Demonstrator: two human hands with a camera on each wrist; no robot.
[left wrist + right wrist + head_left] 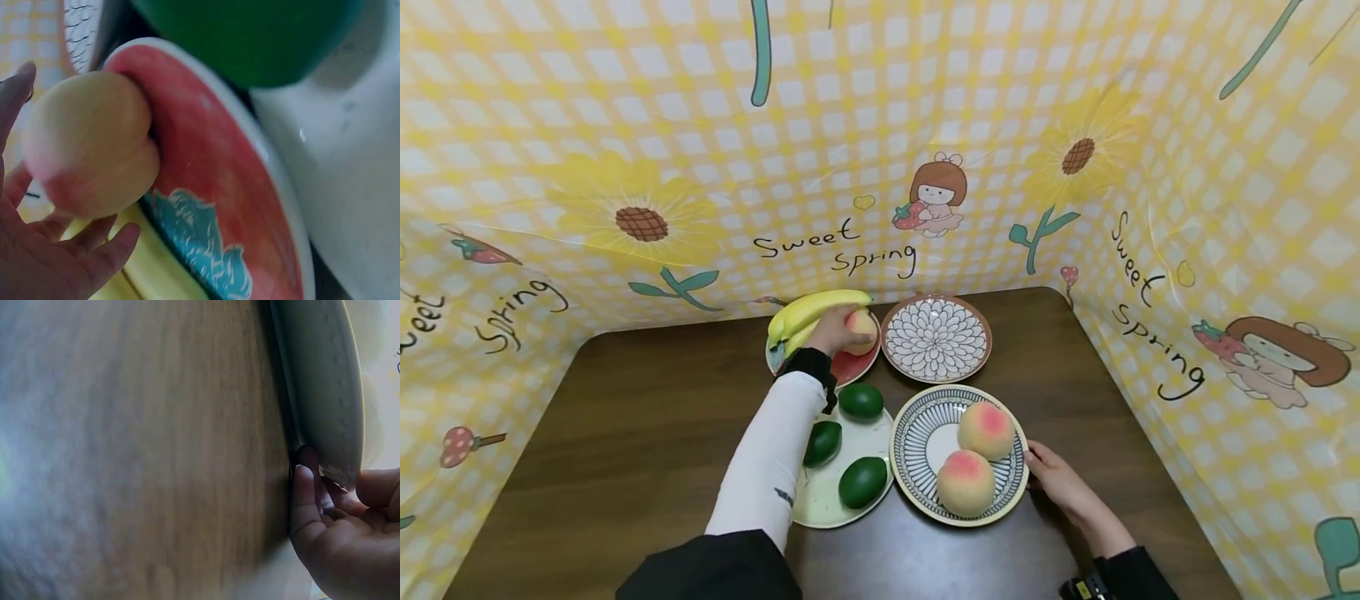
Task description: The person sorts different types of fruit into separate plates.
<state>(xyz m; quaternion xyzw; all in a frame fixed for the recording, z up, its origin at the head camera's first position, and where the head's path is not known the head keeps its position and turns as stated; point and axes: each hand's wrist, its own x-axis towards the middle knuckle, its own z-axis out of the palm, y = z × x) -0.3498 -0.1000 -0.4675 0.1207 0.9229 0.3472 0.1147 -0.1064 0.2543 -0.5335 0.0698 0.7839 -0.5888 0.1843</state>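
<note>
My left hand [833, 330] curls its fingers and thumb around a peach [861, 332] over the red plate [206, 144]. Bananas [812, 310] lie on that plate's far left side, beneath the fingers in the left wrist view. With thumb above and fingers below, my right hand [344, 531] pinches the rim of a patterned plate [917, 479]. This plate carries two peaches, a rear peach [986, 431] and a front peach [966, 484].
A pale green plate [827, 515] with several dark green avocado-like fruits [862, 483] sits under the left forearm. Behind the patterned plate stands a brown-rimmed plate [936, 340] with a flower design. Checked cloth [820, 167] walls border the wooden table [632, 433].
</note>
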